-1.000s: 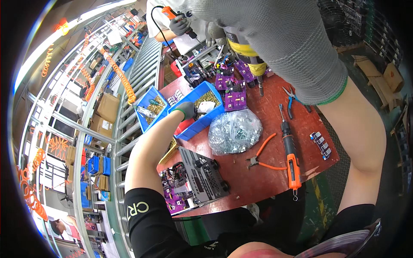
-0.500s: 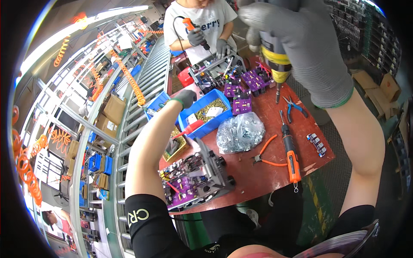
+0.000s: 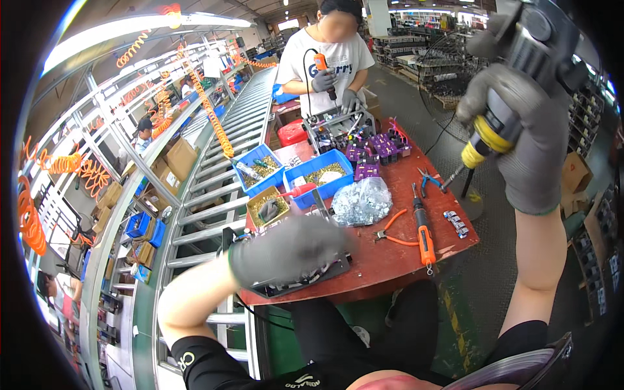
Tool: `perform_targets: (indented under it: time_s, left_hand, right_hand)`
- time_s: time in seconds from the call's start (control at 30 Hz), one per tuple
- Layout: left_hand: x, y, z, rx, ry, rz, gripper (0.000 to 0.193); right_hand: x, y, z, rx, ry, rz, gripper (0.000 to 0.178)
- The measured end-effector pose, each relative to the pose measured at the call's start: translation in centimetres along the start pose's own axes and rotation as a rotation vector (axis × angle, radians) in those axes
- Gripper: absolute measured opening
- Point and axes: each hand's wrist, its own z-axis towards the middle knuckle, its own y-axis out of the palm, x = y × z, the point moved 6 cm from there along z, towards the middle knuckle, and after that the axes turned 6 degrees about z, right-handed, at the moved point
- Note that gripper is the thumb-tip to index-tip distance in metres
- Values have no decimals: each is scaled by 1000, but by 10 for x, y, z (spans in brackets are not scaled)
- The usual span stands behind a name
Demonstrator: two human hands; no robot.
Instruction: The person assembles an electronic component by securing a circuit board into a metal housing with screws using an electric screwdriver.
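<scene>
Raised at the right, my gloved right hand [image 3: 530,130] grips a black and yellow cordless drill [image 3: 487,140], its long bit slanting down to the left above the table's far right side. My gloved left hand [image 3: 296,250] is over a metal-framed electronic assembly [image 3: 286,286] at the table's near left and hides most of it. Motion smears the left fingers, so I cannot tell what they hold, if anything. Beyond that hand sit a red-handled tool [image 3: 300,190] and a yellowish box of small screws [image 3: 259,207]. A clear bag of metal parts [image 3: 361,201] lies right of them.
On the red table [image 3: 383,270] lie orange-handled cutters [image 3: 398,237], an orange and black electric screwdriver [image 3: 424,234] and blue pliers [image 3: 429,182]. Blue bins [image 3: 318,175] of screws stand farther back. Across the table a person [image 3: 331,65] works with another screwdriver. A roller conveyor [image 3: 214,188] runs along the left.
My left hand has come back from the screw bins to the near assembly. My right hand has moved right with the drill, now tilted. The view has lifted, showing more of the room.
</scene>
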Motion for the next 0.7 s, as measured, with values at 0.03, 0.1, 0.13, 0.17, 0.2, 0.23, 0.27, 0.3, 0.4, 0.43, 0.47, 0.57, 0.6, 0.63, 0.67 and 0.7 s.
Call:
perform_targets:
  time_s: [0.03, 0.1, 0.13, 0.17, 0.2, 0.23, 0.27, 0.3, 0.4, 0.43, 0.47, 0.57, 0.6, 0.63, 0.67, 0.7]
  left_hand:
    - [20, 17, -22, -24, 56, -53, 24]
    - [54, 50, -58, -38, 136, -228, 24]
    - [66, 61, -70, -22, 155, -344, 25]
    - [72, 69, -78, -18, 168, -344, 25]
    - [71, 78, -84, -26, 96, -442, 25]
    - [69, 87, -90, -32, 14, -545, 25]
    - [70, 95, -93, -25, 16, -552, 25]
    - [63, 105, -96, 7, -66, -651, 25]
    - [43, 132, -89, 127, -270, -1024, 25]
    - [39, 145, -83, 215, -286, -1159, 24]
    - [33, 157, -83, 333, -322, -1276, 24]
    - [12, 209, -70, 599, -271, -1784, 22]
    - [7, 223, -59, 585, -253, -1788, 22]
    - [0, 236, -56, 701, -195, -1910, 23]
    - [-9, 245, -55, 826, -126, -2020, 24]
    - [-16, 255, -55, 886, -137, -2026, 23]
  right_hand:
    - [-5, -1, -6, 56, 32, 10, 40]
    - [-17, -1, -19, 56, -27, 5, 41]
    - [-20, -4, -23, 61, -86, 13, 43]
    - [-30, -4, -26, -119, -220, 6, 22]
    - [-33, -6, -29, -122, -224, -6, 22]
    - [-35, -5, -31, -119, -194, 45, 21]
    - [-38, -1, -33, -117, -164, 96, 20]
    - [-46, 6, -41, -20, -237, -13, 22]
    - [-48, 6, -47, 34, -4, 235, 26]
    - [-50, 9, -51, 82, 8, 247, 34]
    - [-49, 18, -54, 77, 3, 259, 34]
    - [-42, 29, -64, 123, 98, 315, 45]
    - [-42, 28, -68, 124, 87, 298, 45]
    - [-35, 30, -76, 144, 126, 318, 46]
    - [-28, 34, -81, 160, 157, 344, 48]
    - [-24, 38, -85, 197, 177, 352, 52]
